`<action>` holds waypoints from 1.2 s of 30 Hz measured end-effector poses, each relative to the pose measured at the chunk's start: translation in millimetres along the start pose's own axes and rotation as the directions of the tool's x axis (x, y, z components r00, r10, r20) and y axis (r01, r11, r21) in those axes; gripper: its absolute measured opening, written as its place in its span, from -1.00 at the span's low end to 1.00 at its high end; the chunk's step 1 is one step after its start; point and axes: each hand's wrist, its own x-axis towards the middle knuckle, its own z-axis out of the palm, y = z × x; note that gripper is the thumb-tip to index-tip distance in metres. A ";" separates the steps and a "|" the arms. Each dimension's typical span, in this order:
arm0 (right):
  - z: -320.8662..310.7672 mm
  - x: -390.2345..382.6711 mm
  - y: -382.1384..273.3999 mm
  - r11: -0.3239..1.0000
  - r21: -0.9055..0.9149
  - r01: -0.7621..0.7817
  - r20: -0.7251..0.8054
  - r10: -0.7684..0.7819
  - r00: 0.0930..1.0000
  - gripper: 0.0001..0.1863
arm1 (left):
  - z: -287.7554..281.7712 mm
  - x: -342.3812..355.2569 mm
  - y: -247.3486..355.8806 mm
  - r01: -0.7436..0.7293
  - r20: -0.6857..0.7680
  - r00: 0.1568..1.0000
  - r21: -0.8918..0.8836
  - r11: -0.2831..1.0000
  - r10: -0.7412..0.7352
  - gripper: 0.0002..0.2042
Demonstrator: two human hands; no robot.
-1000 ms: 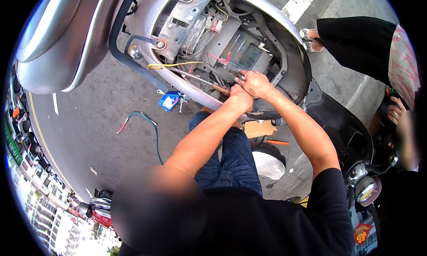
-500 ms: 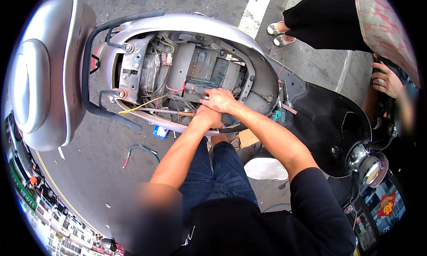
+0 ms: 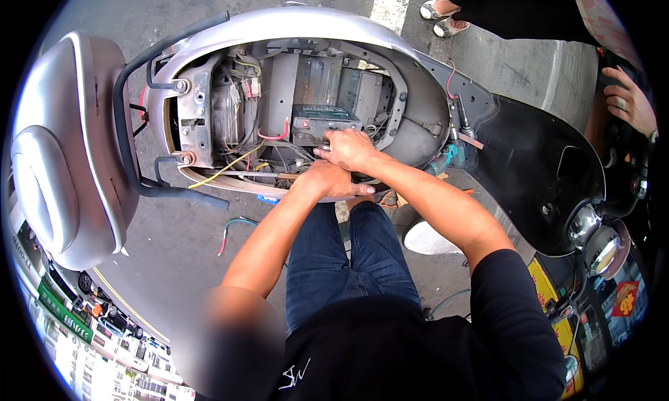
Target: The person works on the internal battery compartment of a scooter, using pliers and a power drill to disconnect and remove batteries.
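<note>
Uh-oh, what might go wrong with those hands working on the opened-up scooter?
The bare right hand is reaching in among hard parts of the scooter, so it might get scraped or pinched.
The loose yellow wire trails across the rim, so it might get snagged or tugged.
The teal tool looks close to the right forearm, so a bump might knock it.
</note>
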 end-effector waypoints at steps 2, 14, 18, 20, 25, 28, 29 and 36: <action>4.8 -0.3 -4.5 1.000 0.017 0.006 0.008 -0.006 1.000 -0.54 | 10.1 4.4 -8.4 0.004 0.006 1.000 -0.016 1.000 -0.004 -0.17; -33.8 27.0 0.8 0.999 0.033 0.004 0.054 -0.005 0.999 -0.49 | -6.5 -3.5 3.7 0.044 0.153 0.987 0.025 0.999 -0.047 -0.09; -64.0 31.2 -11.6 0.993 0.080 -0.084 0.049 0.080 0.996 -0.50 | -6.7 -1.7 2.4 0.019 0.175 0.984 0.013 1.000 -0.021 -0.11; -66.3 24.2 -21.7 0.994 0.051 -0.099 0.053 0.096 0.994 -0.51 | -5.5 -1.9 0.9 0.001 0.183 0.983 0.002 1.000 -0.001 -0.13; -78.5 -3.1 -35.7 0.997 -0.070 -0.030 -0.119 0.022 0.993 -0.53 | -10.0 -3.7 3.8 -0.030 0.154 0.988 0.026 0.999 0.025 -0.21; -105.8 -27.0 -55.2 0.977 0.053 -0.205 -0.056 0.208 0.977 -0.56 | -3.8 -0.8 2.3 -0.028 0.132 0.991 0.041 0.999 0.022 -0.21; -107.2 -40.1 -58.3 0.973 0.107 -0.204 -0.079 0.213 0.974 -0.57 | 0.0 2.4 0.7 -0.020 0.154 0.988 0.039 0.999 0.013 -0.22; -123.0 -195.5 -93.9 0.889 0.415 -0.194 -0.246 0.314 0.917 -0.59 | 2.8 10.7 -0.3 -0.061 0.115 0.992 0.116 0.991 0.048 -0.28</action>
